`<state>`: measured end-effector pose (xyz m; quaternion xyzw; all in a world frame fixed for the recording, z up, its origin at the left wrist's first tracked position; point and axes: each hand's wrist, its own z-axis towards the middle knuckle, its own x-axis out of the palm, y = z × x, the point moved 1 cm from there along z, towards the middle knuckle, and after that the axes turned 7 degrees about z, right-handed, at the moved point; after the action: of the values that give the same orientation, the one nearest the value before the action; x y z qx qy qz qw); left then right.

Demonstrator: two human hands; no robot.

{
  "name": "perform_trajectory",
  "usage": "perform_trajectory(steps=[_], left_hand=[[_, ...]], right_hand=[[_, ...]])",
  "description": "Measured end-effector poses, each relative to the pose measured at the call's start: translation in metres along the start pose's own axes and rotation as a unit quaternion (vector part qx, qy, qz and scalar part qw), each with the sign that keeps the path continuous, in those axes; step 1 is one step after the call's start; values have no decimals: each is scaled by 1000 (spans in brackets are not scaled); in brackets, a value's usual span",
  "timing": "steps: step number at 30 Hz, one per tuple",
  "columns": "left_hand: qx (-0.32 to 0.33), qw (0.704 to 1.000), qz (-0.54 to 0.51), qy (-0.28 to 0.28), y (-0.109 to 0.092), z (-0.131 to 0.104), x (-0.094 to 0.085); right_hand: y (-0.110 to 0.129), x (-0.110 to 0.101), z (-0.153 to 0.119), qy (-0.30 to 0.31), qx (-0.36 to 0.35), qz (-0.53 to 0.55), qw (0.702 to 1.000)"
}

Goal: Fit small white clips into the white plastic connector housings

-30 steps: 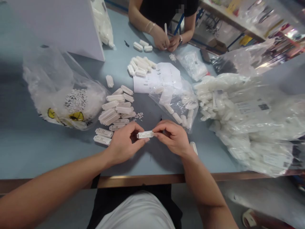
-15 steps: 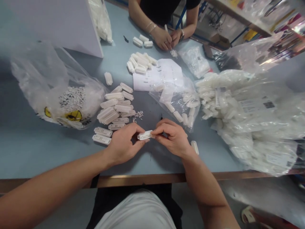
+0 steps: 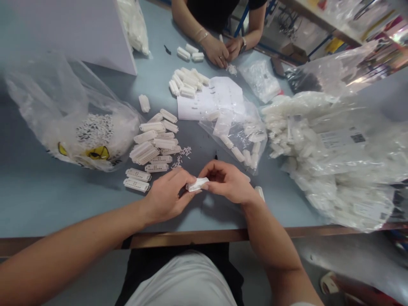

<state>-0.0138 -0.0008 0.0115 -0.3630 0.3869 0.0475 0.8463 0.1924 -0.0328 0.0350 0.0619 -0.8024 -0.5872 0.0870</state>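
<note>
Between my two hands, above the near part of the table, is a small white plastic casing (image 3: pixel 198 183). My left hand (image 3: pixel 168 193) pinches its left end between thumb and fingers. My right hand (image 3: pixel 228 182) grips the right end, thumb on the near side and fingers curled. Left of my left hand lie several similar white casings with rows of small holes (image 3: pixel 137 184), and a heap of them (image 3: pixel 145 152) rises behind. Tiny white pieces (image 3: pixel 181 156) are scattered beside the heap. Another white piece (image 3: pixel 259 193) lies partly hidden behind my right wrist.
A clear bag of tiny pieces (image 3: pixel 95 129) stands left. Large bags of white parts (image 3: pixel 338 170) fill the right. A flat bag (image 3: pixel 237 153) overlaps a printed sheet (image 3: pixel 191 109). Across the table, a co-worker's hands (image 3: pixel 223 53) work near more casings (image 3: pixel 188 80).
The casing has been turned in my fingers: its holed face showed before, and a smoother face shows now. My right hand has shifted its grip slightly.
</note>
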Motion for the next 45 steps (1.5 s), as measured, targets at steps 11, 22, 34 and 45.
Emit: perform_trajectory(steps=[11,22,34,45], left_hand=[[12,994,-45,94,-10,-8,4],[4,991,-61,120,-8,-9,5],[-218,966,-112,82,-3,6,-4],[-261,957,-113,55,2,12,-4]], right_hand=[[4,-5,27,-126,-77,-248,957],[4,24,70,-74,9,-529,845],[6,-11,15,-169,-111,-248,947],[2,-1,-3,-109,-147,-53,982]])
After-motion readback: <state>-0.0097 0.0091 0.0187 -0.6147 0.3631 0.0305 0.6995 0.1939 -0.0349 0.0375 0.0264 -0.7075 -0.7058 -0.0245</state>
